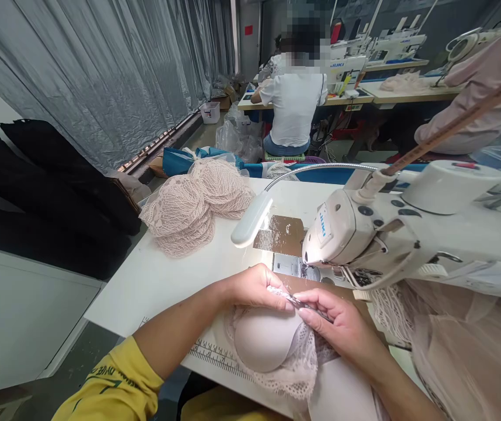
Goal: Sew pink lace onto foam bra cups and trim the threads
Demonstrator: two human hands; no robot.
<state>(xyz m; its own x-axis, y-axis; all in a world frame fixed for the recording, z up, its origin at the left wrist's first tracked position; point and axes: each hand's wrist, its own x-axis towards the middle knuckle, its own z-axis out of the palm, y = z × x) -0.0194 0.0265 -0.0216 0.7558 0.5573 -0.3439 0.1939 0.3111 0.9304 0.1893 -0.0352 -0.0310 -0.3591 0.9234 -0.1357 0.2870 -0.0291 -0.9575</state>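
Note:
A pale pink lace bra [264,342] with moulded cups hangs over the table's front edge, below both hands. My left hand [259,287] pinches its lace edge between thumb and fingers. Close by on the right, my right hand [340,320] is closed around small dark metal thread snips [301,303], whose tip meets the lace at my left fingertips. Part of the snips is hidden by my fingers. Just beyond the hands is the sewing machine [342,225], its needle area lit by a lamp [252,223].
Two stacks of lace cups [183,213] lie on the white table [145,286] at left. Sheer fabric [465,345] is heaped at right under the machine arm. A printed ruler [215,355] runs along the front edge. A person in white [296,108] sits ahead; another's pink sleeve [487,76] shows right.

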